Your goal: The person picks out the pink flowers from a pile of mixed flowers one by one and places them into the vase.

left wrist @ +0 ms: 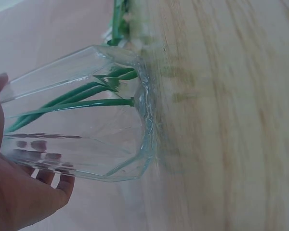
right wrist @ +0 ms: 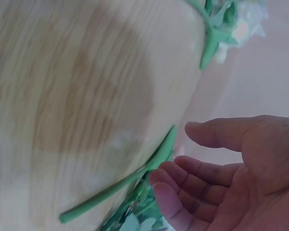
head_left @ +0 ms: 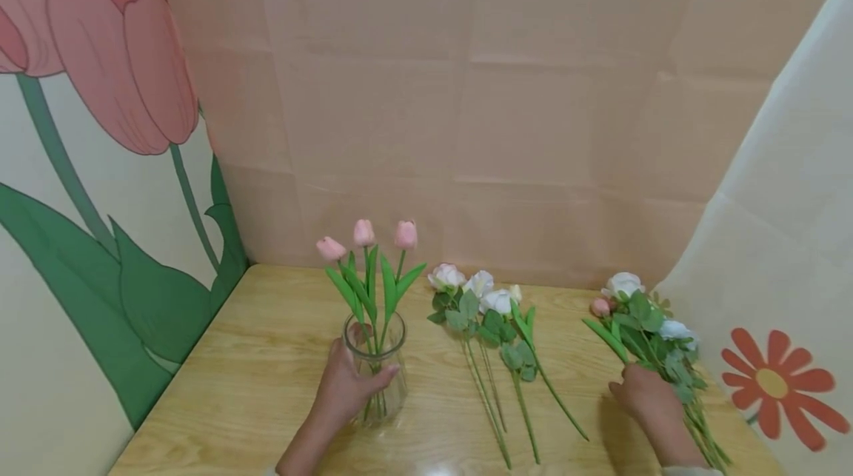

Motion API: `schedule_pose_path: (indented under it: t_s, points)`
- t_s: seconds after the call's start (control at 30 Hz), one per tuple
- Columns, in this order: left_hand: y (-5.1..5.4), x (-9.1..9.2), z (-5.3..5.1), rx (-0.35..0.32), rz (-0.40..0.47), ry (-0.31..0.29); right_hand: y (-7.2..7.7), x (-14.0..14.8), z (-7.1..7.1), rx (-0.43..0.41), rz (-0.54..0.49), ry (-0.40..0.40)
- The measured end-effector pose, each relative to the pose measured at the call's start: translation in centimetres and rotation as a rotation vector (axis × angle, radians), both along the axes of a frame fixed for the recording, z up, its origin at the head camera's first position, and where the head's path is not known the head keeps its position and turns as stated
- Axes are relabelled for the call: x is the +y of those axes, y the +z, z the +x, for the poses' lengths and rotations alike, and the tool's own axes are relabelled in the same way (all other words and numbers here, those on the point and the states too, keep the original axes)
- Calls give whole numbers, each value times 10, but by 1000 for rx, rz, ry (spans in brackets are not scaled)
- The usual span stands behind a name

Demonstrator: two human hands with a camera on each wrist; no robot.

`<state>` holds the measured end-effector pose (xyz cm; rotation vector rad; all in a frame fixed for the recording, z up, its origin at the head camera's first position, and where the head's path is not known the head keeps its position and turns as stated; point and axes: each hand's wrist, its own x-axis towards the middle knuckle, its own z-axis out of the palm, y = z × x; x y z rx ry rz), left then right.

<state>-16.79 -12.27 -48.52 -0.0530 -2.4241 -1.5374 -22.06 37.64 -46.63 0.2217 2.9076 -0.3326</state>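
A clear glass vase (head_left: 395,394) stands upright on the table with three pink tulips (head_left: 363,233) in it. My left hand (head_left: 349,380) grips the vase from its left side, thumb across the near face. Through the glass in the left wrist view, green stems (left wrist: 86,103) reach toward the bottom. At the right, my right hand (head_left: 645,393) is over a bunch of flowers with a white rose (head_left: 624,284) and a pink tulip (head_left: 600,306). The right wrist view has its thumb and fingers apart, holding nothing, beside a thick green stem (right wrist: 106,193).
Between the hands, several white roses (head_left: 496,301) and a long-leaved stem (head_left: 553,391) lie on the wooden table (head_left: 266,357). A pinkish wall sheet (head_left: 533,128) hangs behind. Flower-printed sheets flank both sides, the right one bearing a red flower (head_left: 771,383).
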Motion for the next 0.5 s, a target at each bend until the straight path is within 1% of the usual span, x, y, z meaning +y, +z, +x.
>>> schedule_pose_path:
  t_s: [0.17, 0.37, 0.5]
  points:
    - [1, 0, 0, -18, -10, -16, -4, 14, 4, -14, 12, -23]
    - [0, 1, -1, 0, -18, -21, -11, 27, 8, -57, -3, -62]
    - [-1, 1, 0, 0, -15, -17, -14, 31, 9, -49, -7, -67]
